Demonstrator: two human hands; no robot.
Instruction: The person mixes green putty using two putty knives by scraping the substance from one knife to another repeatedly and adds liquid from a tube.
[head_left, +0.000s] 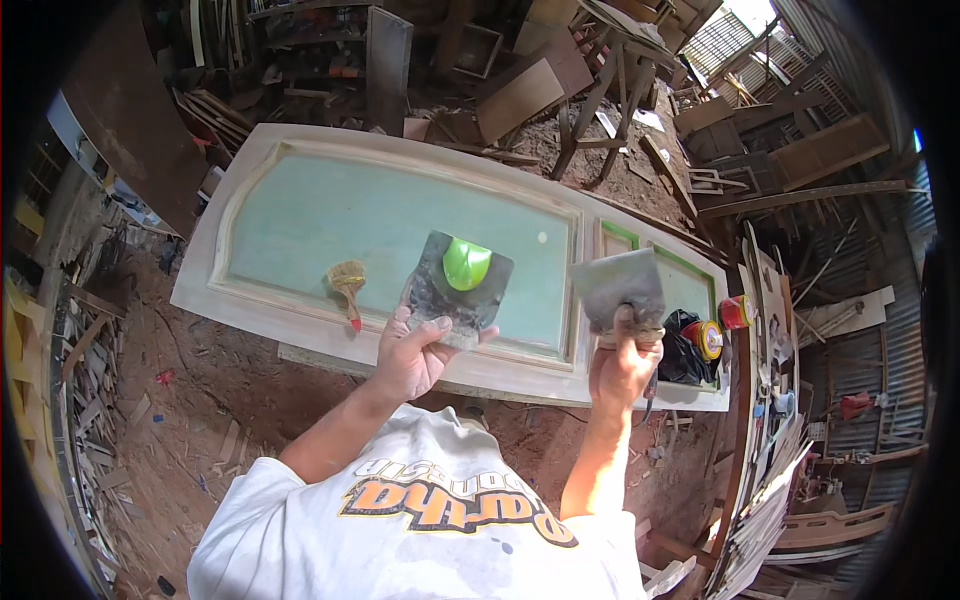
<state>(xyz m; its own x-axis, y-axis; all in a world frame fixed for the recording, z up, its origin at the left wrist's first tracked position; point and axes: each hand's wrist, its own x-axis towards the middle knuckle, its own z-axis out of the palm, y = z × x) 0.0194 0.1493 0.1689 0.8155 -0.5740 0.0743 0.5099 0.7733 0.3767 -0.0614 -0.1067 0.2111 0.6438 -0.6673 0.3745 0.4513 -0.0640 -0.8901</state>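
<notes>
My left hand (416, 352) grips a dark, stained flat plate (459, 307) by its lower edge. On that plate sits a smooth mound of bright green putty-like paste (466, 265). In my right hand (626, 356) is a wide metal putty knife (621, 289), its blade pointing away from me and my finger laid along it. Both tools are held above a panelled wooden door (315, 202) lying flat, its large panel tinted pale green. A paintbrush (348, 289) with a red-tipped handle rests on the door, left of my left hand.
At the door's right end, a yellow-and-red tin (705, 340) lies by a black plastic bag (679, 352); another tin (736, 312) is beyond. A wooden trestle (600, 112) and stacked boards (525, 97) stand behind. Wood scraps (97, 442) litter the dirt floor on the left.
</notes>
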